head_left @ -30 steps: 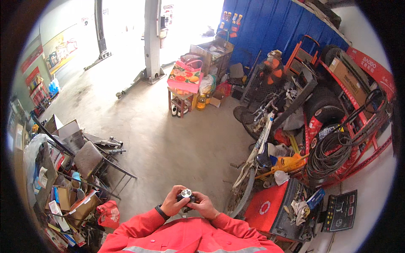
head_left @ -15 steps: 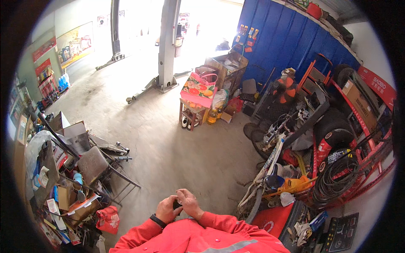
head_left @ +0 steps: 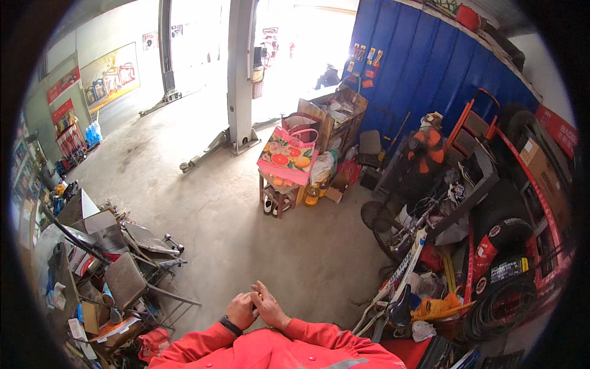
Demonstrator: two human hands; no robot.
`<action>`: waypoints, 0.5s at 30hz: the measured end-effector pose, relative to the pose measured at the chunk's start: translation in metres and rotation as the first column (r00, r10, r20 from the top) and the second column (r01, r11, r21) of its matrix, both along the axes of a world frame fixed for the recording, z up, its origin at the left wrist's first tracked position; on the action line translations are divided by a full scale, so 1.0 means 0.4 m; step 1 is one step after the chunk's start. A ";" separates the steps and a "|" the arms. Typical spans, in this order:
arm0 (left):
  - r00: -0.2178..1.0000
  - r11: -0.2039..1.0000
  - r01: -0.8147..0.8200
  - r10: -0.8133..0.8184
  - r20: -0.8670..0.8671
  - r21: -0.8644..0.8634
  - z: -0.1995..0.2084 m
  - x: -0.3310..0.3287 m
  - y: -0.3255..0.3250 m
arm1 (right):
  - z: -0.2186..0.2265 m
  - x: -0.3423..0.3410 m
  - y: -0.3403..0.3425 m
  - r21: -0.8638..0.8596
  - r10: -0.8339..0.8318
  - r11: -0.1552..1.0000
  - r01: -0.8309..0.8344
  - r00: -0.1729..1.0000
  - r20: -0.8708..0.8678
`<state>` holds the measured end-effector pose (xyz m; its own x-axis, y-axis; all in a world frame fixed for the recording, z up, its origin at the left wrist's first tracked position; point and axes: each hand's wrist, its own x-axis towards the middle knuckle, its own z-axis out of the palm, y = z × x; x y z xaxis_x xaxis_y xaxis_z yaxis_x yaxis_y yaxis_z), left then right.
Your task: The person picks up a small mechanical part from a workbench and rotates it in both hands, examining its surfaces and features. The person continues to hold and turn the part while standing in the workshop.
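Note:
Both hands meet low in front of my red jacket [head_left: 264, 349]. My left hand [head_left: 242, 311] is closed, with its fingers curled towards the right one and a dark band on its wrist. My right hand [head_left: 271, 308] presses against it, its fingers bent over and one fingertip lifted. Between the fingers shows a tiny yellowish and dark spot, too small to name. The fingers hide most of whatever is held there.
To the left, a folding chair [head_left: 126, 280] leans among heaped boxes and papers. A bicycle [head_left: 402, 270], tyres and a coiled cable [head_left: 501, 310] crowd the right. Ahead, a fruit-print bag [head_left: 286, 154] sits on a small wooden stand, near a grey lift post [head_left: 241, 80].
My view has tilted and shifted, and I am nearer the bag. The dark gap between my hands has closed up, and the right fingers now lie more over the left.

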<state>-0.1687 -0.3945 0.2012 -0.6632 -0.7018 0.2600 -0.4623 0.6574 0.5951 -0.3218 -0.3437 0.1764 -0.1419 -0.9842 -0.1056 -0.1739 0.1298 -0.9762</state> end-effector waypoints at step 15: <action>0.987 0.986 -0.128 0.138 -0.088 0.106 -0.004 -0.127 -0.267 | -0.023 -0.184 -0.242 0.076 0.025 0.996 -0.052 0.947 0.321</action>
<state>-0.2196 -0.5012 0.1996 -0.5380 -0.8074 0.2420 -0.4796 0.5294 0.6998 -0.3952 -0.4406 0.1672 -0.0496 -0.9743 -0.2196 0.1392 0.2110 -0.9675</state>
